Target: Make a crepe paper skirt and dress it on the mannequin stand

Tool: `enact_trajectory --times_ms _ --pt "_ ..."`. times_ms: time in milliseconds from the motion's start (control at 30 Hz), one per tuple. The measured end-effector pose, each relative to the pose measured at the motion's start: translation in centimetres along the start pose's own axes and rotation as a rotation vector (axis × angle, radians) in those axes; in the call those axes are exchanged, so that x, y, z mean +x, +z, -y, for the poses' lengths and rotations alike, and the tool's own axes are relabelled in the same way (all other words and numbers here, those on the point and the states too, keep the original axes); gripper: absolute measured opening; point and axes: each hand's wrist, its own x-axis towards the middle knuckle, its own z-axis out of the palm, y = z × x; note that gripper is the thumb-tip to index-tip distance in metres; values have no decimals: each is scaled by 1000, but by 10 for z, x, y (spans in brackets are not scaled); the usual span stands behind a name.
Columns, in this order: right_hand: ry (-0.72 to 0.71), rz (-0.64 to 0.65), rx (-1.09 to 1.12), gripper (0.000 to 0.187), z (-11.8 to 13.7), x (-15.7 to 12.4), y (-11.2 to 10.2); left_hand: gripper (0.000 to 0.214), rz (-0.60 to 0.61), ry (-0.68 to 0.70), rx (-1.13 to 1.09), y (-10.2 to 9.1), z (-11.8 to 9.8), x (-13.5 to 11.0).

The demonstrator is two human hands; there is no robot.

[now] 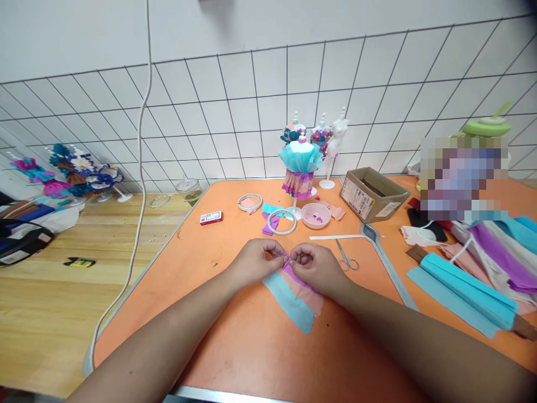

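Layered crepe paper strips [294,295] in blue, peach and purple hang from my fingers over the orange table. My left hand [260,261] pinches the purple top edge between thumb and forefinger. Close beside it, my right hand [321,267] pinches the same edge, the fingertips of both hands nearly touching. Small scissors [347,261] lie just right of my right hand. Beyond my hands stands a small mannequin [301,168] dressed in a blue, peach and purple paper skirt. Two rolls of tape, one nearer roll [282,222] and one farther roll [250,202], lie left of it.
A pink bowl [316,216] holds small purple bits. Behind it sits an open cardboard box [373,195]. Folded blue crepe paper [465,291] and other colours lie at right. A small red-and-white box [211,218] is at left. A white cable [140,168] hangs down the left side.
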Motion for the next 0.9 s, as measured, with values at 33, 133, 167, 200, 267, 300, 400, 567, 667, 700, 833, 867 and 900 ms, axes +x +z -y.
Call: enact_trajectory --times_ms 33,133,167,200,267,300,400,567,667,700,833,867,900 --pt "-46 0 -29 7 -1 0 -1 17 1 5 15 -1 0 0" --pt "-139 22 -99 9 -2 1 -3 16 17 6 38 -2 2 -1" --pt "-142 35 -117 8 -2 1 -3 15 22 10 46 -1 3 -1" --pt "-135 43 -130 8 -2 1 -3 14 23 18 59 -1 3 -1" --pt "-97 31 -134 7 -3 0 -2 12 5 47 103 2 3 -1" --pt "-67 20 -122 6 -3 0 -1 12 -7 64 129 3 3 -2" --pt "42 -5 -45 4 -1 -1 2 12 -36 107 184 5 1 -3" --pt "132 13 119 6 0 -2 6 12 -48 136 181 6 2 -2" --pt "181 -18 184 17 -1 -1 6 12 -53 126 125 7 4 -1" --pt "202 -14 209 20 -1 -1 5 12 -55 122 110 7 5 -1" --pt "250 62 307 10 -1 1 4 11 -63 119 113 8 6 -1" --pt "249 67 322 9 -1 1 4 11 -63 116 118 8 5 -1" --pt "246 65 333 9 -1 1 4 12 -62 111 118 7 5 -1"
